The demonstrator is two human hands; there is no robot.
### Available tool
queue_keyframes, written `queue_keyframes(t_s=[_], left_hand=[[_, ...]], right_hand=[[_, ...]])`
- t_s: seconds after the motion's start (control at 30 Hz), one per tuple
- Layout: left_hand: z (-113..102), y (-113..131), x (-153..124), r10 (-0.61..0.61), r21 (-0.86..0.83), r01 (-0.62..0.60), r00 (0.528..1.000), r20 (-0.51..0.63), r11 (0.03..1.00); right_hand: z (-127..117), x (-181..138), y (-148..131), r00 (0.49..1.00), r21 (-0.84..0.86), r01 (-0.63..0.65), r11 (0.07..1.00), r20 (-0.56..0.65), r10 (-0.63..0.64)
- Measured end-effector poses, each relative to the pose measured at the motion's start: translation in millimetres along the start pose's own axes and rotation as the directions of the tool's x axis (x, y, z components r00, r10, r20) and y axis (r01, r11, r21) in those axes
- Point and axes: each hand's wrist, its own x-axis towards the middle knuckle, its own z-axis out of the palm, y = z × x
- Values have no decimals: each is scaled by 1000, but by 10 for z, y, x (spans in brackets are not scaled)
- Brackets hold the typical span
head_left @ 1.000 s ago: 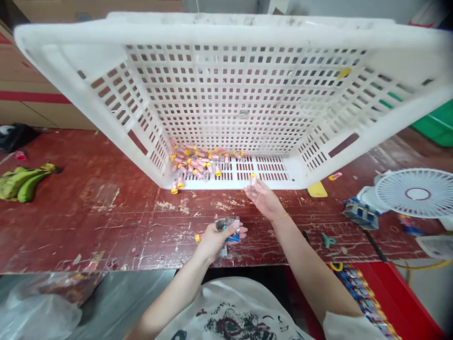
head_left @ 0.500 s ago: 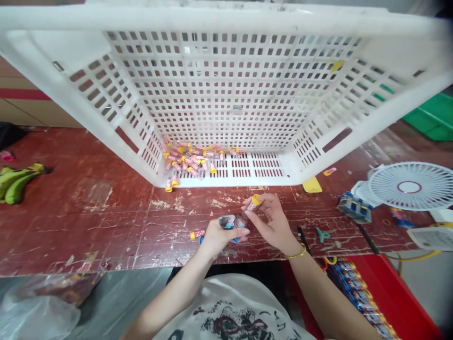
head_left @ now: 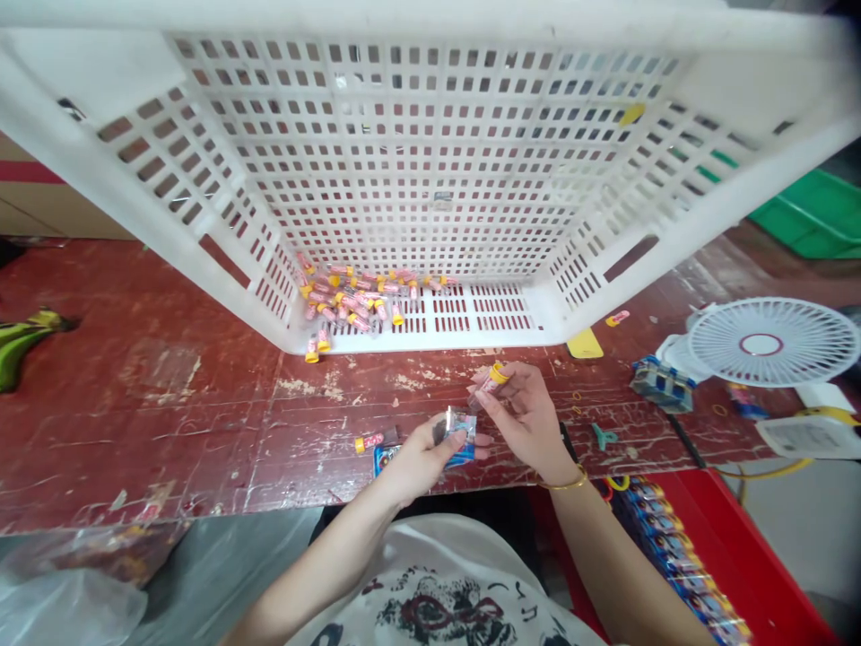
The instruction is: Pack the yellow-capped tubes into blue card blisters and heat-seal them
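Note:
My left hand [head_left: 418, 465] is closed around a small clear plastic packet [head_left: 462, 418] with blue printing, its thumb pressed on top. Just to the right, my right hand [head_left: 534, 426] pinches a small clear tube [head_left: 493, 380] with a yellow cap and pink contents. The tube is tilted, cap up, above the packet and apart from it. Beside my left hand, another yellow-capped tube [head_left: 369, 442] lies on the table next to a blue printed packet [head_left: 385, 458], which my wrist partly covers.
A large white plastic crate [head_left: 430, 338] lies on its side on the red table [head_left: 221, 431], with several yellow-capped tubes [head_left: 356, 301] inside. A white fan [head_left: 773, 344], a yellow card [head_left: 585, 344] and a teal clip [head_left: 604, 437] lie right. Bananas [head_left: 23, 341] are left. A red tray [head_left: 726, 538] holds blue packs.
My left hand has turned the packet more upright, showing its clear end. My right hand has shifted slightly right with the tube. The camera view has moved a little.

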Motion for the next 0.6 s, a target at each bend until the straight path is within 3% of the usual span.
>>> queue_keyframes(t_s=[0.27, 0.6], left_hand=[[-21, -25, 43, 99, 129, -91, 994, -52, 987], [-29, -37, 72, 31, 113, -20, 995, -97, 993]], right_hand=[[-101, -32, -88, 991, -104, 112, 988, -58, -118], [-174, 15, -122, 980, -197, 159, 967, 154, -130]])
